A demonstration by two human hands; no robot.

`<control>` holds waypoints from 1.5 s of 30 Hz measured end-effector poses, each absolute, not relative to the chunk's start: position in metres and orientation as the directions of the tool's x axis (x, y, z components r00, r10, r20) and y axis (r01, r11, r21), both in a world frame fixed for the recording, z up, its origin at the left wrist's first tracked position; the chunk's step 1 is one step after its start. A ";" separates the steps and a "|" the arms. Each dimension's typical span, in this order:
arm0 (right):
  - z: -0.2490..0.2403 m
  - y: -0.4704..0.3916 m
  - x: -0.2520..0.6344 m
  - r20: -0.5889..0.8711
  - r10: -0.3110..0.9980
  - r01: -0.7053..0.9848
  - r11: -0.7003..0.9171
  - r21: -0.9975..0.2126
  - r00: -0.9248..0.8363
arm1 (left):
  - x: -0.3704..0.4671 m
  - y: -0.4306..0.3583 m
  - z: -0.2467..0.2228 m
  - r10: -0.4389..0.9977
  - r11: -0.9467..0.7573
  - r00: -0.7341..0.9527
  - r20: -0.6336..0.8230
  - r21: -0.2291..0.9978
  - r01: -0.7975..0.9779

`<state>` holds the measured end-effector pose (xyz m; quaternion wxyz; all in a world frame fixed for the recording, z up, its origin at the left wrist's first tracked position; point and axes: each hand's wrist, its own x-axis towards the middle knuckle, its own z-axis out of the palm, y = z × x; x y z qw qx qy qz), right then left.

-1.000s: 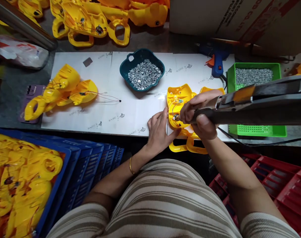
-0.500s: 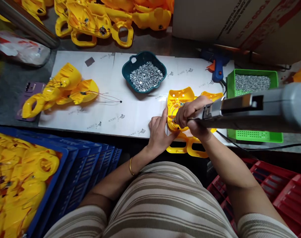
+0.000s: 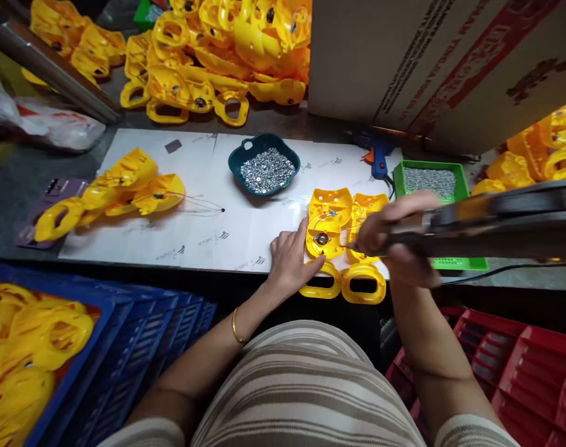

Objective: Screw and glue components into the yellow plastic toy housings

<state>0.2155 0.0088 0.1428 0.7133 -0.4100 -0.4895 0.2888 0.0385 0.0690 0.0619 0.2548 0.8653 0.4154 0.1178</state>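
Two yellow plastic shell halves with loop handles lie open on the white board. The left shell half (image 3: 327, 214) holds thin wires and a round speaker-like part (image 3: 321, 239). My left hand (image 3: 288, 259) rests against that half's left edge, fingers extended and thumb by its handle. Around a long grey electric screwdriver (image 3: 478, 223), blurred by motion, my right hand (image 3: 395, 239) is closed. The thin bit points left, over the lower edges of the halves. The right shell half (image 3: 364, 214) is partly covered by this hand.
A dark green bowl of screws (image 3: 269, 171), a blue glue gun (image 3: 378, 158) and a green basket of small metal parts (image 3: 429, 177) stand behind. Another yellow shell (image 3: 120, 186) with trailing wires lies left. A blue crate (image 3: 120, 323) and red crate (image 3: 520, 366) flank me.
My right hand has drawn the screwdriver back to the right from the left half, uncovering the round part. My left hand stays on the shell. The view has tilted up.
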 end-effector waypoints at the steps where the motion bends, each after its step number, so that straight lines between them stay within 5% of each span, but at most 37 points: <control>1: 0.148 -0.004 0.224 0.514 0.724 0.050 0.557 -0.829 0.460 | 0.037 0.069 0.063 0.777 -0.551 0.629 0.035 0.522 0.651; 4: 0.151 -0.042 0.256 0.589 0.440 0.291 0.575 -0.765 0.679 | 0.034 0.064 0.069 0.671 -0.715 0.704 0.235 0.458 0.528; 6: 0.144 -0.063 0.275 0.581 0.326 0.381 0.507 -0.773 0.746 | 0.035 0.059 0.075 0.449 -0.861 0.843 0.295 0.397 0.319; 9: 0.127 -0.081 0.290 0.525 0.279 0.399 0.402 -0.824 0.804 | 0.043 0.053 0.081 0.100 -0.948 0.970 0.222 0.319 0.025; 12: 0.114 -0.084 0.290 0.477 0.284 0.387 0.319 -0.865 0.832 | 0.051 0.054 0.083 -0.062 -0.964 0.989 0.132 0.249 -0.094; 21: 0.094 -0.095 0.288 0.566 0.275 0.572 0.067 -0.817 0.777 | 0.040 0.084 0.099 -0.134 -0.989 0.990 -0.031 0.060 -0.132; 26: 0.114 -0.104 0.236 0.837 -0.172 0.835 -0.107 -0.540 0.520 | 0.020 0.112 0.098 -0.152 -0.988 0.988 -0.036 -0.020 -0.153; 28: 0.120 -0.087 0.221 0.891 -0.007 0.891 -0.009 -0.454 0.454 | 0.012 0.121 0.096 -0.156 -0.987 0.987 -0.037 -0.034 -0.157; 30: 0.120 -0.051 0.225 0.806 0.324 0.830 0.094 -0.549 0.496 | 0.005 0.129 0.095 -0.164 -0.986 0.986 -0.039 -0.038 -0.165; 32: 0.114 0.000 0.245 0.615 0.534 0.747 -0.047 -0.663 0.580 | -0.003 0.135 0.095 -0.175 -0.982 0.982 -0.076 -0.052 -0.180; 34: 0.105 0.054 0.272 0.338 0.664 0.678 -0.352 -0.645 0.666 | -0.013 0.140 0.095 -0.167 -0.981 0.977 -0.132 -0.082 -0.178; 40: 0.072 0.126 0.311 0.156 0.640 0.588 -0.545 -0.598 0.752 | -0.050 0.155 0.096 -0.091 -0.984 0.975 -0.202 -0.131 -0.119; 45: 0.064 0.126 0.317 0.134 0.593 0.532 -0.570 -0.627 0.794 | -0.071 0.161 0.098 -0.032 -0.988 0.994 -0.104 -0.144 -0.047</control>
